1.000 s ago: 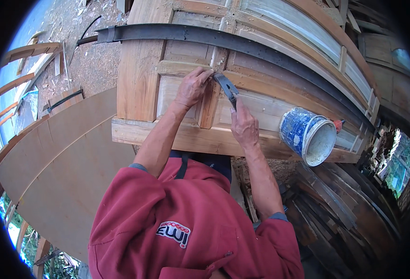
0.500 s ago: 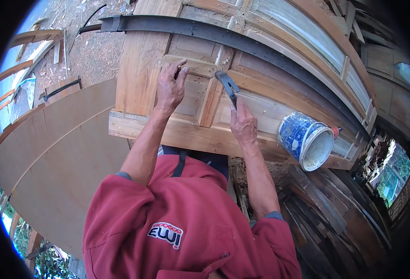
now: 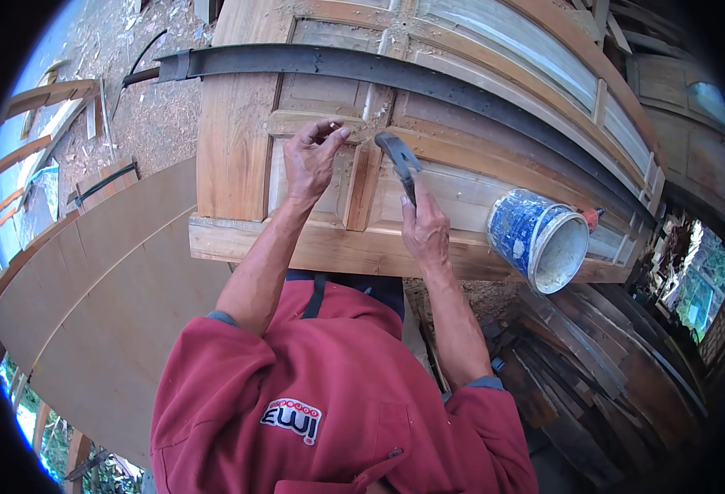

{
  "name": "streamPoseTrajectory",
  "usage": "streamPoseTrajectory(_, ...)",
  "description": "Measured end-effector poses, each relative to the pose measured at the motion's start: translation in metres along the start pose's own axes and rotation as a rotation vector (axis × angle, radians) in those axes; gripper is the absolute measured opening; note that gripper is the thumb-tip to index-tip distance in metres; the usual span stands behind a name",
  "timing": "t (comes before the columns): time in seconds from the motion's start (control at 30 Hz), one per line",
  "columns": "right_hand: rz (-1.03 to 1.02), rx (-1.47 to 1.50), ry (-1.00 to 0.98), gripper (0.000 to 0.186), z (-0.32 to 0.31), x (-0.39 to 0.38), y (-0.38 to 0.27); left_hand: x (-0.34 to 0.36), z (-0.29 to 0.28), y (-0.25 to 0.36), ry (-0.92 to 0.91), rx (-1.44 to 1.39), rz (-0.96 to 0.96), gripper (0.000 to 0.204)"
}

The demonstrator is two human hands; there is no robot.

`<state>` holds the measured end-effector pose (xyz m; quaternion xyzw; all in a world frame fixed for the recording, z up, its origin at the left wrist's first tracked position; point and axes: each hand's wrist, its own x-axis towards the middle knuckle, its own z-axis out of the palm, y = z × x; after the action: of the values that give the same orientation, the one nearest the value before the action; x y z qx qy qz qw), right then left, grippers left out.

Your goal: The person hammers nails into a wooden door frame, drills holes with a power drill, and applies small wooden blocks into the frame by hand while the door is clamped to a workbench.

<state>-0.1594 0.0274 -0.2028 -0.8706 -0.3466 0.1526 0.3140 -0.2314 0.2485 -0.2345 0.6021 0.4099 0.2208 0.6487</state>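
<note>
My right hand (image 3: 426, 232) is closed round the handle of a claw hammer (image 3: 396, 156), whose head is raised over the panelled wooden door (image 3: 235, 148). Over the door's left panels, near a short horizontal rail, is my left hand (image 3: 311, 165), its thumb and fingers brought together. A tiny pale spot shows at those fingertips; I cannot make out what they hold, if anything. Sawdust and chips lie on the door around its crossing rails. To the right of the hammer, a paint-stained blue and white bucket (image 3: 535, 239) lies tipped on the door, its mouth toward me.
A long dark metal bar clamp (image 3: 321, 62) stretches across the door beyond both hands. At the left stands a large curved-looking plywood sheet (image 3: 91, 305). Dark wooden boards (image 3: 593, 362) are stacked at the lower right. Timber pieces (image 3: 50, 99) lie at the far left.
My left hand has shifted slightly right, and its fingers have drawn together. The hammer stays in my right hand, its head over nearly the same part of the door. The whole view has shifted a little.
</note>
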Motion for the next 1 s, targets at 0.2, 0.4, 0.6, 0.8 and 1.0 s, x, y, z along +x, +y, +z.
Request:
streamPoseTrajectory(0.2,0.401,0.181,0.064,0.036,-0.02,-0.052,0.0,0.01,0.023,-0.001,-0.225,0.503,0.311,0.025)
streamPoseTrajectory(0.4,0.44,0.218,0.117,0.035,-0.02,-0.077,0.009,0.02,0.032,-0.017,-0.268,0.694,0.54,0.017)
streamPoseTrajectory(0.6,0.432,0.27,0.12,0.035,-0.021,-0.064,-0.005,0.022,0.036,-0.025,-0.198,0.698,0.529,0.018)
streamPoseTrajectory(0.8,0.411,0.341,0.175,0.035,-0.021,-0.053,-0.013,0.02,0.039,-0.032,-0.178,0.697,0.62,0.018)
streamPoseTrajectory(1.0,0.262,0.265,0.182,0.035,-0.024,-0.038,-0.015,0.02,0.036,-0.038,-0.188,0.688,0.75,0.02)
